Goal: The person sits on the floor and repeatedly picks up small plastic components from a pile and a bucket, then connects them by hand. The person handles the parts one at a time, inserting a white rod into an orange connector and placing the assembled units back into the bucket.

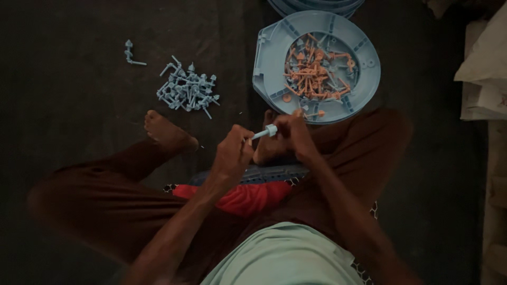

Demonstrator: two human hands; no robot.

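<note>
I sit cross-legged on a dark floor. My left hand (232,150) and my right hand (293,133) meet in front of me, both pinching one small pale blue plastic pin (264,132) with a round head. The left fingers grip its thin end, the right fingers its head end. An orange piece (299,112) shows at my right fingertips. Just beyond my hands lies a round pale blue plastic dish (369,79) holding several orange and blue small parts (314,71). A heap of several finished blue pins (187,89) lies on the floor to the left.
A lone blue pin (131,54) lies at the far left. My bare foot (166,132) rests near the heap. A blue ribbed plastic piece (274,173) and a red cloth (237,196) lie in my lap. White sacks (483,74) stand at the right edge. More blue dishes (317,5) are stacked at the top.
</note>
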